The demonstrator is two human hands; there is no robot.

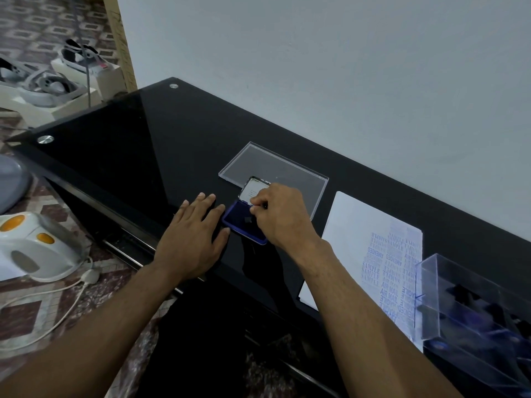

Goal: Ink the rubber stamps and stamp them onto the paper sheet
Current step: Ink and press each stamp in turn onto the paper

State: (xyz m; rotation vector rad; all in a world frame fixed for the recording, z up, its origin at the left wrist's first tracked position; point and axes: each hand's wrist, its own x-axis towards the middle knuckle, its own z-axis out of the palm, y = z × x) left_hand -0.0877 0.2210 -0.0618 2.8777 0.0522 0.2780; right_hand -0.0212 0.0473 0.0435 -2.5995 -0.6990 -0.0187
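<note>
An open blue ink pad [240, 218] lies on the black glass table [129, 145], with its lid [252, 188] raised at the back. My right hand [283, 216] hovers over the pad, its fingers curled and pinching a small dark rubber stamp [247, 220] that touches the ink surface; the fingers hide most of the stamp. Beside the pad's left edge, my left hand [195, 234] rests flat on the table with straight fingers. The white paper sheet [356, 225], printed with several blue stamp marks, lies to the right of the pad.
A flat clear plastic lid [273, 165] lies behind the pad. At the right edge stands a clear plastic box [465, 305] holding several stamps. A wall runs along the table's far side. On the floor to the left are a white appliance [37, 251] with its cord and some shoes.
</note>
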